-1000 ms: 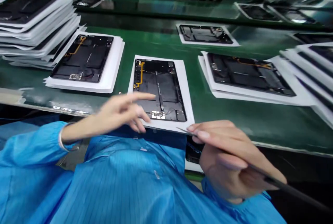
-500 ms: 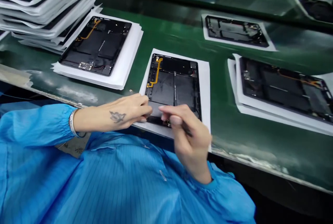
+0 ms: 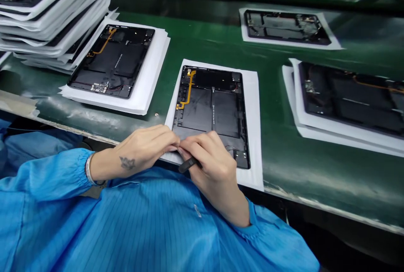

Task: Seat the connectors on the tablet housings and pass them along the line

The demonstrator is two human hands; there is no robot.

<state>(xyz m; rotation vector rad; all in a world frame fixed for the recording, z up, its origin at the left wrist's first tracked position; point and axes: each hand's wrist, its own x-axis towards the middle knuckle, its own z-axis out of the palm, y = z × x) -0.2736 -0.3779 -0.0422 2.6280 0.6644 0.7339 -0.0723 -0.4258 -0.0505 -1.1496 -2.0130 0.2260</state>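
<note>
The open tablet (image 3: pixel 205 114) lies flat on a white sheet (image 3: pixel 253 120) in the middle of the near side of the worktop (image 3: pixel 273 78), its near left corner covered by the hands. Its inside is matt black and smudged, with a dark frame and large flat panels. An orange ribbon (image 3: pixel 190 91) bends down its left side, and small metal parts sit in the far corners. A pale strip with fine print (image 3: pixel 213 110) runs down the middle; the print is too small to read.

The left hand (image 3: pixel 147 146) has its fingers drawn together at that near left corner; whether they grip anything is hidden. The right hand (image 3: pixel 213 162) meets it there, fingers closed around a dark tool (image 3: pixel 187 165) whose blunt end sticks out toward the near left.

The sheet reaches the worktop's near edge. Bare green lies right of it, up to the right tablet (image 3: pixel 353 99) on its sheets, with a narrower strip toward the left tablet (image 3: pixel 113 61). Beyond that one, a tall pile (image 3: pixel 53 23) fills the far left; the far tablet (image 3: pixel 284 27) lies at the far right.
</note>
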